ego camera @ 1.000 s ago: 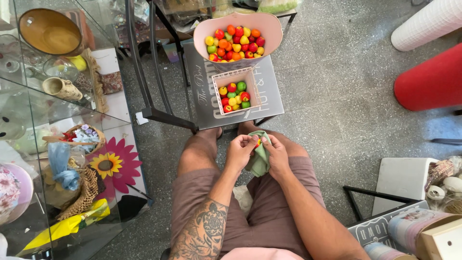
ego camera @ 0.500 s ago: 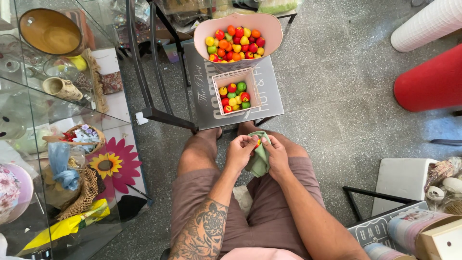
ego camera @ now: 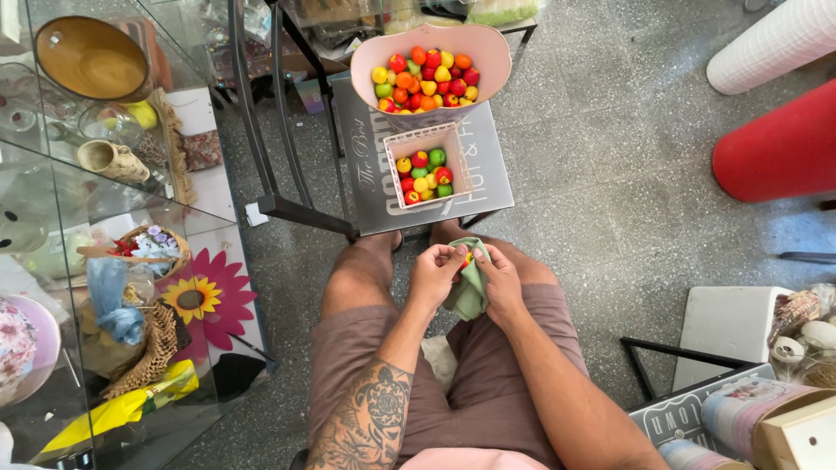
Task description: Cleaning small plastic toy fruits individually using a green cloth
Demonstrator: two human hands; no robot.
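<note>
The person sat with both hands over the lap, between the knees. The left hand (ego camera: pixel 433 277) had its fingers curled and pinched together on a small red-and-yellow toy fruit (ego camera: pixel 467 258) that only just showed at the fingertips. The right hand (ego camera: pixel 499 283) pressed a soft, crumpled pale green cloth (ego camera: pixel 470 287) against that fruit, fingers closed around the cloth's outer side. The cloth hung down from the fingertips, its long axis running roughly toward the lap, and both hands touched it, so neither was clearly nearer.

Just ahead of the fingertips stood a low grey metal stool (ego camera: pixel 492 174) with a printed top. On it sat a small square pink tray (ego camera: pixel 391 170) of little red, yellow and green fruits, and beyond that, touching it, a larger pink heart-shaped bowl (ego camera: pixel 496 57) heaped with more. The square tray's near edge lay closest to the fingers, with open air between. Grey speckled floor lay open to the right of the hands; a glass shelf unit (ego camera: pixel 52 235) of ornaments stood well to the left.
</note>
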